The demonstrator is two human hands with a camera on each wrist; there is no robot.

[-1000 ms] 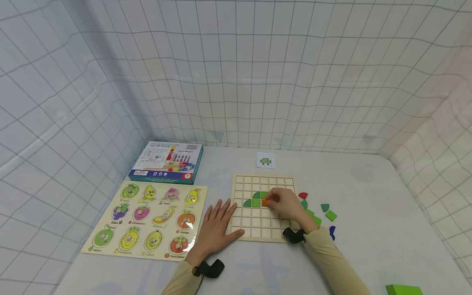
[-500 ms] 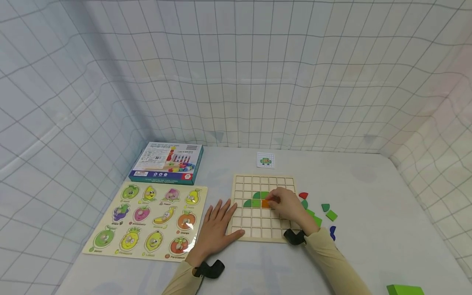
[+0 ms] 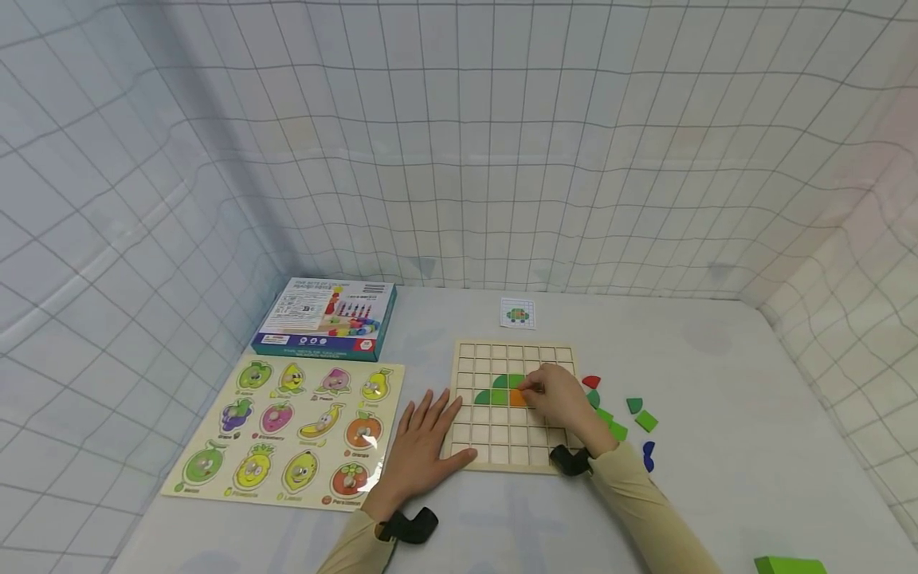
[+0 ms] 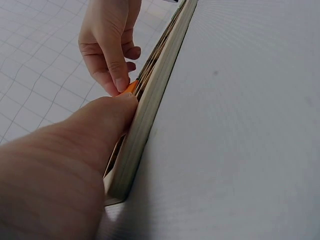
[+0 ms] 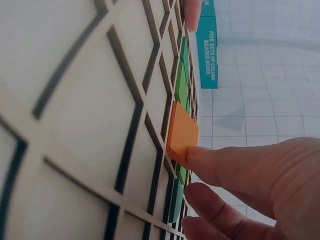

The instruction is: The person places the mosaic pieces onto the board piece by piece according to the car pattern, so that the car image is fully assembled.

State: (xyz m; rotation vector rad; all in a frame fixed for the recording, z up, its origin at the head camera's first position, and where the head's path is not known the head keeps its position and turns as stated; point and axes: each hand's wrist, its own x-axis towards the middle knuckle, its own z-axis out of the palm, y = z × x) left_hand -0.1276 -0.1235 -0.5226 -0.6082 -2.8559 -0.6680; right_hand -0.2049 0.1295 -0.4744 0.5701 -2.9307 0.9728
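Observation:
A wooden grid board lies at the middle of the table in the head view. Several green tiles, squares and rounded corners, sit in its cells, with an orange square tile beside them. My right hand is over the board, thumb and curled fingers at the orange tile's right side. In the right wrist view the thumb touches a corner of the orange tile, which looks slightly raised. My left hand lies with spread, straight fingers along the board's left edge, its thumb on the near rim.
Right of the board lie loose tiles: a red one, several green ones and a blue one. A pattern card is behind the board. Left stand a fruit puzzle and a box. A green block is front right.
The orange tile, partly covered and tilted in the fingers a second ago, now lies flatter in its cell and shows more. My right fingers have shifted slightly right. My left hand stays put.

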